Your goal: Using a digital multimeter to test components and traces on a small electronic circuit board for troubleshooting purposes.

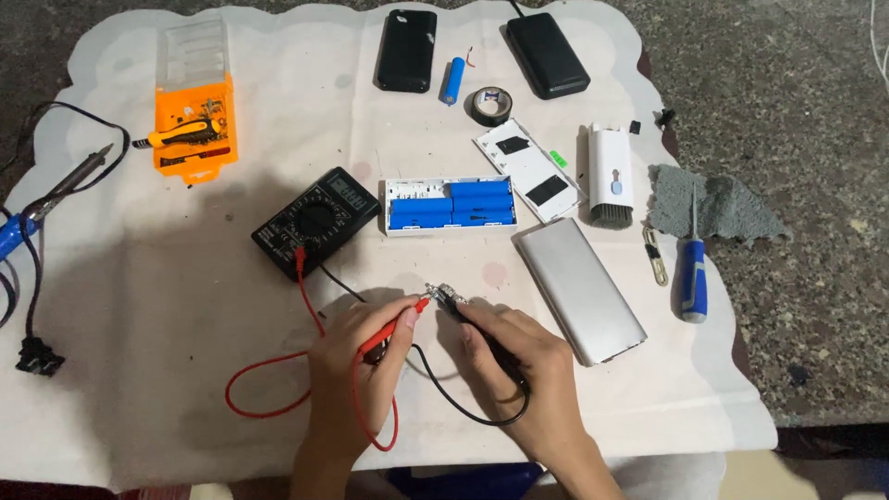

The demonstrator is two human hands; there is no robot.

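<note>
My left hand (356, 366) grips a red test probe (400, 324), its tip pointing right at a small metal part (446, 294) on the white cloth. My right hand (523, 361) grips a black test probe (482, 335), its tip touching the same small part from the right. Red and black leads run from the probes back to a black multimeter (315, 222) lying just above my left hand. Behind the small part sits a white battery holder (449, 206) with blue cylindrical cells in it.
A silver metal shell (579, 289) lies right of my hands; a blue-handled screwdriver (693, 273) and grey rag (718, 204) lie further right. An orange bit case (194, 125) sits back left, a soldering iron (56, 194) at the left edge. Black cases, a loose blue cell and tape lie at the back.
</note>
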